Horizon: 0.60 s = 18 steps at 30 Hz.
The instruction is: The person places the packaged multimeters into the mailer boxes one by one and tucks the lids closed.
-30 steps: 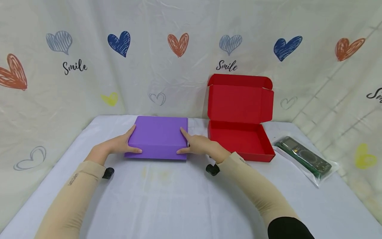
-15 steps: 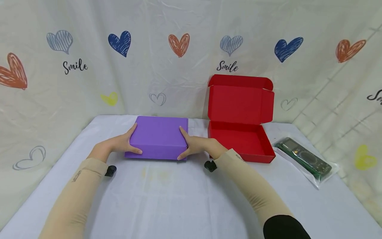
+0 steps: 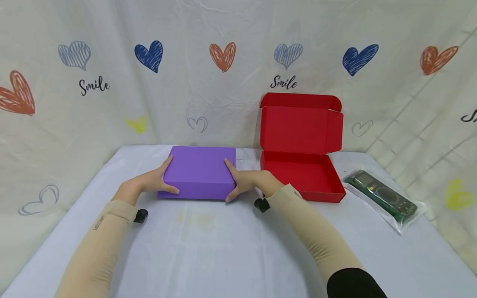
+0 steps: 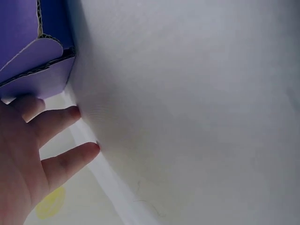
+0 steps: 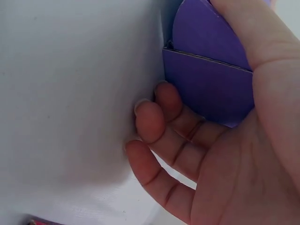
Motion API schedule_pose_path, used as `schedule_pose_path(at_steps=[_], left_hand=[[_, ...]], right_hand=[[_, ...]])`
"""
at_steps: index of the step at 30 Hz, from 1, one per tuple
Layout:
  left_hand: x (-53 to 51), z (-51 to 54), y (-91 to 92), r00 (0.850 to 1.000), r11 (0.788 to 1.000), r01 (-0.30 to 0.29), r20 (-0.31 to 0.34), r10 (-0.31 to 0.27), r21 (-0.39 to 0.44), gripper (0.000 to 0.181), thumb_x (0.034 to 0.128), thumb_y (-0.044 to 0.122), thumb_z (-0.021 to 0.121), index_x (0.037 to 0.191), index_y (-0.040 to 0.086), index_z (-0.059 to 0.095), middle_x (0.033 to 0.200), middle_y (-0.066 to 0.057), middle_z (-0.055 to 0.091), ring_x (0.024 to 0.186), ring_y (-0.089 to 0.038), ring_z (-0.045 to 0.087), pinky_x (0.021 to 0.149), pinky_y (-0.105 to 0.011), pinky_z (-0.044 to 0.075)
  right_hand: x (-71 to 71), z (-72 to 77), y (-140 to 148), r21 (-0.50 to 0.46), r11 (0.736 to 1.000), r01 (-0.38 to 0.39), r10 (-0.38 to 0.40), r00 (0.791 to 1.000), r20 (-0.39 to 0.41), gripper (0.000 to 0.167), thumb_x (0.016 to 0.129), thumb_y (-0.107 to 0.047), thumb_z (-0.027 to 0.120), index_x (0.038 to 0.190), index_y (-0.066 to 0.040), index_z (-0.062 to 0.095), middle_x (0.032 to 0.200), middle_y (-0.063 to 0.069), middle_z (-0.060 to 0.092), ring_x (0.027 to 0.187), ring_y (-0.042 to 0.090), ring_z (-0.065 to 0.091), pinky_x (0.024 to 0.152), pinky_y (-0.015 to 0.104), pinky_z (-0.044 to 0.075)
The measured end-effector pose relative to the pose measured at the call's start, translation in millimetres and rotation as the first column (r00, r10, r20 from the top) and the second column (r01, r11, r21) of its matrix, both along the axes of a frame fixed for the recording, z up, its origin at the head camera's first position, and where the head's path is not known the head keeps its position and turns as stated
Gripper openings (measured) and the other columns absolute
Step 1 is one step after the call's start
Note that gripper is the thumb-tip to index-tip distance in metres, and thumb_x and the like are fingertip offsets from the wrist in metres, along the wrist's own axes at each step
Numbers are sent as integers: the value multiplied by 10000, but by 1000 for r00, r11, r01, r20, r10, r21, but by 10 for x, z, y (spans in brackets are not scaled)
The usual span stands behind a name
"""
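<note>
A purple cardboard box, lid down, lies on the white cloth near the back of the table. My left hand holds its left side, thumb along the front face and index finger at the top edge. At the right side my right hand grips the box, its thumb at the front corner. The left wrist view shows the box's cardboard end flaps beside spread fingers. In the right wrist view, bent fingers sit next to the purple end wall by the cloth.
A red cardboard box stands with its lid raised, just right of the purple one. Further right lies a multimeter in a clear plastic bag. Behind the table hangs a pale curtain printed with hearts.
The right thumb has tilted downward at the purple box's front corner. Both hands stay at the box's sides, and the box has barely moved.
</note>
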<state>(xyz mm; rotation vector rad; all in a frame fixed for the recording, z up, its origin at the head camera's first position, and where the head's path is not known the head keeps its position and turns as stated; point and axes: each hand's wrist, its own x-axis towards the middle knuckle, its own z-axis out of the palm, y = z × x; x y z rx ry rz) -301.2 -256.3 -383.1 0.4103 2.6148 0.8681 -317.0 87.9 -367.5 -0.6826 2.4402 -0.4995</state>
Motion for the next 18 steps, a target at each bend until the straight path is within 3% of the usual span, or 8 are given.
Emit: schedule_pose_path(at_steps=[9, 18], left_hand=[[-3, -15, 22, 999, 1000, -15, -29, 14, -25, 1384, 820, 527, 836, 1598, 116, -232, 1619, -393, 58, 1472, -568, 160, 1158, -689, 171], [34, 12, 30, 1000, 1000, -17, -26, 17, -13, 1366, 812, 502, 837, 1610, 103, -197, 1624, -373, 110, 1467, -524, 226, 1165, -664, 198]], right_hand=[[2, -2, 1, 0, 1000, 7, -7, 1000, 2, 1336, 856, -436, 827, 1600, -190, -254, 1612, 154, 303, 1473, 305, 327, 1186, 508, 301], [38, -27, -28, 23, 1000, 9, -8, 998, -59, 1298, 872, -399, 818, 1610, -179, -227, 1544, 155, 400, 1415, 314, 416, 1163, 510, 341]])
